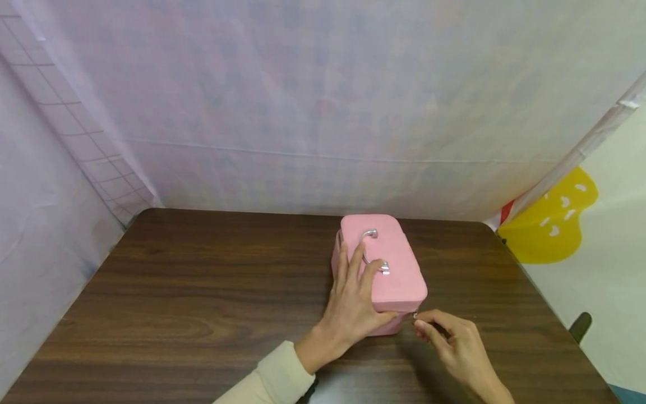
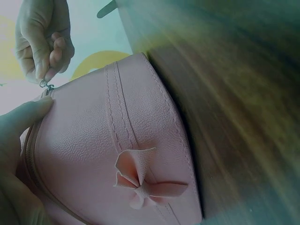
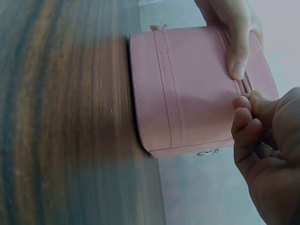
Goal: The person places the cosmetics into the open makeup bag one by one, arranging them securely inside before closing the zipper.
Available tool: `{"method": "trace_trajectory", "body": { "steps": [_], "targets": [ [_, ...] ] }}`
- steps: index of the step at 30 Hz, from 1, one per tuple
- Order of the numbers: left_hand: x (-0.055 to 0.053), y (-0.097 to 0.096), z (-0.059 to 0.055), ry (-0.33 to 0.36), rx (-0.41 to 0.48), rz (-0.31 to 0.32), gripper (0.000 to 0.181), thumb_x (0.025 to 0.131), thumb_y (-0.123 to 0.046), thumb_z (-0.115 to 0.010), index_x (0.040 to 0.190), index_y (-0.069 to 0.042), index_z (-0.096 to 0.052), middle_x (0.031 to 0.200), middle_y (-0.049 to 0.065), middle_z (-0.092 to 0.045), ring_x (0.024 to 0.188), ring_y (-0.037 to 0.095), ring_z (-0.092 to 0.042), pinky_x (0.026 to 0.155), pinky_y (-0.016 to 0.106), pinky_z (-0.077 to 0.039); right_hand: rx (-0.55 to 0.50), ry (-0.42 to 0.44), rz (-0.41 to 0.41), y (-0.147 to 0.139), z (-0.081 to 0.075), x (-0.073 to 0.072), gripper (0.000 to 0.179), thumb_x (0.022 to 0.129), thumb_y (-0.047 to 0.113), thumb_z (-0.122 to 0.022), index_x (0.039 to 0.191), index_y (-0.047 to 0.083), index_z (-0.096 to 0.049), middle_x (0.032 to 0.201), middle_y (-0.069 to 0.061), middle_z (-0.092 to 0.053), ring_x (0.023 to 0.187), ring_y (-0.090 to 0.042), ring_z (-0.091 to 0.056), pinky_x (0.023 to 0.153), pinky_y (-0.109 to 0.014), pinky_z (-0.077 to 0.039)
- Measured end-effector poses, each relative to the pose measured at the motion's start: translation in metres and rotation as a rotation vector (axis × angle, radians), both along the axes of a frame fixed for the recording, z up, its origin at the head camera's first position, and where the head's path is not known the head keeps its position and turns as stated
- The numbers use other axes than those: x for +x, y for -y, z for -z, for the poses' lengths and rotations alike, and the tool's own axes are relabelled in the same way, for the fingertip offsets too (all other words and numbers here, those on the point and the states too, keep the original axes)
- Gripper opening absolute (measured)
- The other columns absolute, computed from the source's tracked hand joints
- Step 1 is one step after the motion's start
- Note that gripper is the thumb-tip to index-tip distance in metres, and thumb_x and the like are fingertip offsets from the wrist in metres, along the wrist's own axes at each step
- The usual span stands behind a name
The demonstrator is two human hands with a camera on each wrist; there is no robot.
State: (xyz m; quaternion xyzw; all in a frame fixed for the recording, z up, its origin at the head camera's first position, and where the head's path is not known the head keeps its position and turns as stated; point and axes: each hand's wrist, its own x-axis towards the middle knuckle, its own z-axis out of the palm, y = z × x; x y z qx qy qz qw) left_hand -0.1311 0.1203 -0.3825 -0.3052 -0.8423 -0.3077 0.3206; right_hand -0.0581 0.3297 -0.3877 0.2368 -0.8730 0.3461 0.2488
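A pink leather-look case point(image 1: 398, 275) with a lid stands on the table, a curved silver handle point(image 1: 386, 267) on its top. My left hand point(image 1: 348, 306) rests on it, fingers spread over the lid and handle, thumb against the near side by the zipper seam. At the case's near right corner my right hand point(image 1: 456, 348) pinches the small metal zipper pull point(image 2: 46, 85) between thumb and forefinger. In the right wrist view, the zipper teeth point(image 3: 244, 86) show between the two hands. A pink bow point(image 2: 140, 185) decorates one side in the left wrist view.
The dark wood-grain table point(image 1: 202, 297) spreads out mostly to the left of the case. A pale curtain point(image 1: 323, 112) hangs behind its far edge. Past the right edge are a yellow spotted shape point(image 1: 550, 224) and a dark rounded object point(image 1: 580, 327).
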Motion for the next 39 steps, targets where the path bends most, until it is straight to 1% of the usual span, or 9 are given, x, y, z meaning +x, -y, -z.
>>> {"method": "trace_trajectory", "body": {
  "steps": [7,13,17,20,24,27,32,36,39],
  "targets": [
    [0.0,-0.002,-0.001,-0.003,0.019,-0.002,0.094,0.05,-0.058,-0.087,0.121,-0.01,-0.049,0.144,0.022,-0.032,0.133,0.05,-0.024,0.101,0.054,-0.035,-0.026,-0.051,-0.029,0.006,-0.004,0.0,0.037,0.064,-0.026,-0.069,0.084,0.005,-0.067,0.069,0.0,-0.064,0.055,-0.011,-0.059,0.05,-0.016,-0.047],
    [0.0,-0.001,-0.001,0.007,0.006,0.002,0.095,0.05,-0.057,-0.088,0.123,-0.01,-0.049,0.146,0.023,-0.03,0.134,0.052,-0.021,0.1,0.054,-0.036,0.002,-0.044,-0.038,0.004,-0.003,-0.001,0.036,0.066,-0.023,-0.07,0.085,0.008,-0.068,0.071,0.003,-0.065,0.057,-0.009,-0.06,0.052,-0.015,-0.047],
    [-0.005,0.006,-0.001,0.027,-0.039,0.081,0.101,0.052,-0.057,-0.087,0.132,-0.01,-0.046,0.148,0.026,-0.025,0.135,0.054,-0.015,0.1,0.057,-0.034,0.02,-0.065,-0.041,-0.002,0.001,-0.005,0.033,0.068,-0.019,-0.071,0.086,0.009,-0.068,0.071,0.005,-0.064,0.057,-0.005,-0.058,0.05,-0.014,-0.045],
    [-0.014,0.019,-0.004,0.044,-0.146,0.162,0.108,0.054,-0.06,-0.084,0.142,-0.015,-0.039,0.152,0.023,-0.019,0.137,0.053,-0.009,0.102,0.06,-0.03,0.022,-0.043,-0.052,-0.004,0.003,-0.007,0.033,0.07,-0.019,-0.071,0.087,0.009,-0.068,0.072,0.004,-0.064,0.058,-0.005,-0.059,0.052,-0.014,-0.047],
    [-0.031,0.041,-0.012,0.025,-0.345,0.322,0.106,0.057,-0.058,-0.082,0.148,-0.029,-0.035,0.157,0.009,-0.016,0.141,0.043,-0.003,0.105,0.059,-0.024,0.029,0.002,-0.049,-0.004,0.0,-0.005,0.032,0.073,-0.017,-0.07,0.089,0.011,-0.068,0.074,0.003,-0.066,0.06,-0.008,-0.062,0.055,-0.015,-0.049],
    [-0.045,0.056,-0.015,0.01,-0.411,0.443,0.098,0.058,-0.05,-0.082,0.145,-0.034,-0.04,0.156,0.0,-0.021,0.144,0.032,-0.003,0.109,0.053,-0.023,0.032,0.009,-0.029,-0.004,-0.004,-0.003,0.031,0.074,-0.015,-0.071,0.088,0.012,-0.068,0.074,0.005,-0.066,0.06,-0.009,-0.063,0.056,-0.016,-0.05],
    [-0.059,0.065,-0.008,-0.029,-0.364,0.527,0.087,0.061,-0.039,-0.084,0.14,-0.03,-0.049,0.152,-0.001,-0.03,0.144,0.025,-0.011,0.113,0.039,-0.017,0.034,0.045,-0.008,-0.006,-0.003,0.0,0.035,0.074,-0.015,-0.071,0.088,0.017,-0.068,0.074,0.006,-0.067,0.061,-0.008,-0.064,0.056,-0.016,-0.05],
    [-0.059,0.063,-0.001,-0.032,-0.293,0.537,0.084,0.06,-0.031,-0.088,0.136,-0.028,-0.053,0.149,-0.001,-0.034,0.143,0.025,-0.015,0.111,0.031,-0.021,0.016,0.015,-0.04,-0.006,0.001,-0.002,0.036,0.071,-0.018,-0.071,0.087,0.014,-0.069,0.073,0.004,-0.066,0.059,-0.009,-0.063,0.055,-0.016,-0.05],
    [-0.056,0.059,0.002,-0.045,-0.273,0.514,0.085,0.059,-0.028,-0.089,0.136,-0.029,-0.052,0.148,-0.001,-0.035,0.142,0.025,-0.017,0.109,0.029,-0.025,0.008,-0.033,-0.052,-0.004,0.001,-0.003,0.036,0.066,-0.022,-0.071,0.086,0.008,-0.069,0.072,0.003,-0.066,0.059,-0.008,-0.062,0.054,-0.015,-0.049]
  ]
}}
